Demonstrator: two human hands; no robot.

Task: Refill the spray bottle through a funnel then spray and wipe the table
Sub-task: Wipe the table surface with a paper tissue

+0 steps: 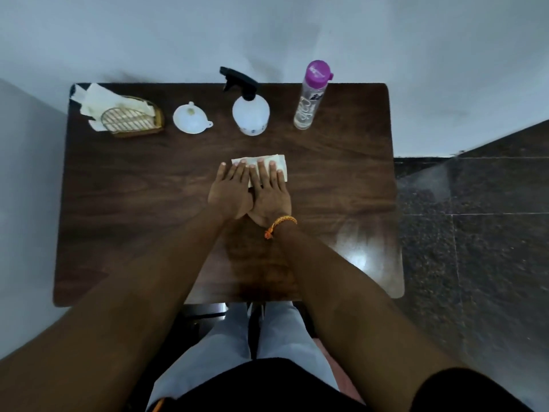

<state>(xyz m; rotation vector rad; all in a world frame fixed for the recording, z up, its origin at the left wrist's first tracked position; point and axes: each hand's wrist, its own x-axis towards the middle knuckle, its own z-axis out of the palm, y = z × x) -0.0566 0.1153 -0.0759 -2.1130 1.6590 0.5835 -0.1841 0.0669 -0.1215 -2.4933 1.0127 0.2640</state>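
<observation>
Both hands lie flat and open, side by side and touching, on a folded white paper tissue [265,167] near the middle of the dark brown wooden bench [148,203]. The left hand [230,188] covers the tissue's left part with spread fingers; the right hand [269,194], with an orange thread bracelet [279,226] on its wrist, presses its centre. Neither grips anything. Along the far edge stand a wicker napkin holder [133,120], a white plastic funnel [190,118], a translucent spray bottle with black trigger [249,108] and a clear water bottle with purple cap [312,96].
</observation>
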